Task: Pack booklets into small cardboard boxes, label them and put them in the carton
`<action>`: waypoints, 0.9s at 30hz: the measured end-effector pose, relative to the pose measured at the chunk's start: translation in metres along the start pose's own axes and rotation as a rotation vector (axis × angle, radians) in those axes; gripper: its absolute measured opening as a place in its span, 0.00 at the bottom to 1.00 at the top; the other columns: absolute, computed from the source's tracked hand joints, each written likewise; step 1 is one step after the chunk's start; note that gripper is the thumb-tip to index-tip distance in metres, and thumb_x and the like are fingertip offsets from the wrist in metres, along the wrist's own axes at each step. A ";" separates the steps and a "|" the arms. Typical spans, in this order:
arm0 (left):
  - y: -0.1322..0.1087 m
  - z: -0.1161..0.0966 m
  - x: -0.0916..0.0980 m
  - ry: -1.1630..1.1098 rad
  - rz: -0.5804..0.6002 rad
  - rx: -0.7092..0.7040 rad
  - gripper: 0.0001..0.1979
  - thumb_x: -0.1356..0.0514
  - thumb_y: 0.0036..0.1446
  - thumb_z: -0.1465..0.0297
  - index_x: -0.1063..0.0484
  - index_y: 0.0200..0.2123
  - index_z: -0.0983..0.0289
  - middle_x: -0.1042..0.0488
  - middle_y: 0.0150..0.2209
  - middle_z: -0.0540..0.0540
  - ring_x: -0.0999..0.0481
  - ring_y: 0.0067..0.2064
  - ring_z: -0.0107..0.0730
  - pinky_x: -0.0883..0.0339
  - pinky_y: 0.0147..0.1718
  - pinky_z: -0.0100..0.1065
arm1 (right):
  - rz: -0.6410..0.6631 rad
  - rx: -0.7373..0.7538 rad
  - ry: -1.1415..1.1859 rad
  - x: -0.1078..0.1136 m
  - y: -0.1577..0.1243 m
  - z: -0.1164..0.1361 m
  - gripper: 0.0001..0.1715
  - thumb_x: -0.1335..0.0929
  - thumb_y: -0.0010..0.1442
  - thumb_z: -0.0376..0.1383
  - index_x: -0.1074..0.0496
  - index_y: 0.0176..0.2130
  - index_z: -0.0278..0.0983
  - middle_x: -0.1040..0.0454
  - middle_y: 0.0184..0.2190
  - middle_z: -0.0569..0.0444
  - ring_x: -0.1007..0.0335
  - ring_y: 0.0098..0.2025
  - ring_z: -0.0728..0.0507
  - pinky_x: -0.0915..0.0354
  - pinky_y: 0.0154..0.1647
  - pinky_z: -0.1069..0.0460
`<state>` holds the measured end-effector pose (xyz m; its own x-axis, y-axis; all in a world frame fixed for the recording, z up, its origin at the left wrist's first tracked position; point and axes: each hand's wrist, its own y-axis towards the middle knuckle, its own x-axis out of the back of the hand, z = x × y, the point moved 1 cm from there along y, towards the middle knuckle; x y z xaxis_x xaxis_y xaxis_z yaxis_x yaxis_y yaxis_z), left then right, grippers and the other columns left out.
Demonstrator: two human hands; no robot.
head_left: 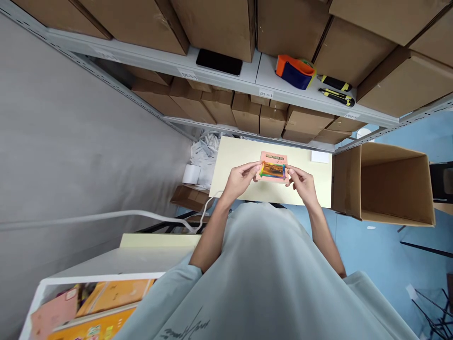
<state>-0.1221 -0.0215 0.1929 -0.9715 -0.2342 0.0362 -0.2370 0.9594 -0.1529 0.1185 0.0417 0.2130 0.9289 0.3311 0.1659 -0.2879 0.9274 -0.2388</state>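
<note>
Between my two hands is a small picture with a rainbow-coloured frame; its middle is orange and dark. My left hand pinches the left end with thumb and fingers. The right end is gripped by my right hand in the same way. Behind or under the framed picture is a pink printed card or booklet, partly covered by it. Whether my fingers also touch the pink piece I cannot tell. All this is above a pale yellow tabletop.
A small white box sits at the table's back right. An open cardboard box stands to the right. The shelf above holds cartons, a black phone, a tape dispenser and two cutters. Packets fill a bin at lower left.
</note>
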 end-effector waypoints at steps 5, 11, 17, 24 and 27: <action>-0.001 0.013 0.005 -0.030 -0.021 0.049 0.42 0.26 0.56 0.51 0.25 0.68 0.67 0.12 0.44 0.61 0.20 0.36 0.33 0.26 0.36 0.32 | -0.092 0.077 -0.037 -0.004 0.002 -0.011 0.21 0.23 0.61 0.51 0.12 0.46 0.42 0.12 0.45 0.48 0.21 0.36 0.42 0.32 0.30 0.49; -0.001 0.008 0.008 0.096 -0.067 -0.099 0.17 0.29 0.59 0.56 0.12 0.43 0.62 0.13 0.41 0.58 0.20 0.36 0.34 0.27 0.36 0.34 | -0.143 0.107 -0.088 -0.010 0.002 -0.008 0.16 0.25 0.63 0.50 0.13 0.41 0.43 0.13 0.47 0.48 0.20 0.43 0.39 0.28 0.37 0.47; -0.007 -0.011 -0.006 0.202 -0.152 -0.362 0.08 0.32 0.65 0.64 0.12 0.43 0.57 0.13 0.40 0.56 0.16 0.44 0.39 0.20 0.49 0.42 | -0.023 0.081 0.067 -0.037 0.006 0.000 0.32 0.24 0.60 0.58 0.23 0.56 0.45 0.21 0.60 0.46 0.21 0.53 0.38 0.23 0.45 0.47; -0.025 -0.017 -0.015 0.141 -0.060 -0.552 0.08 0.32 0.66 0.70 0.13 0.44 0.56 0.14 0.46 0.56 0.13 0.49 0.38 0.18 0.53 0.39 | 0.068 0.011 0.270 -0.064 0.015 0.003 0.28 0.31 0.64 0.60 0.27 0.51 0.43 0.19 0.53 0.45 0.22 0.54 0.36 0.23 0.47 0.45; -0.024 -0.007 -0.007 0.073 -0.100 -0.417 0.07 0.32 0.66 0.67 0.13 0.45 0.58 0.14 0.45 0.57 0.13 0.45 0.37 0.17 0.50 0.38 | 0.059 -0.003 0.208 -0.072 0.022 -0.003 0.24 0.30 0.63 0.56 0.29 0.48 0.43 0.18 0.52 0.46 0.23 0.50 0.38 0.26 0.43 0.48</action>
<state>-0.1100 -0.0415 0.2031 -0.9379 -0.3315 0.1025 -0.2952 0.9175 0.2664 0.0461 0.0378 0.1929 0.9387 0.3412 -0.0492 -0.3425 0.9069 -0.2455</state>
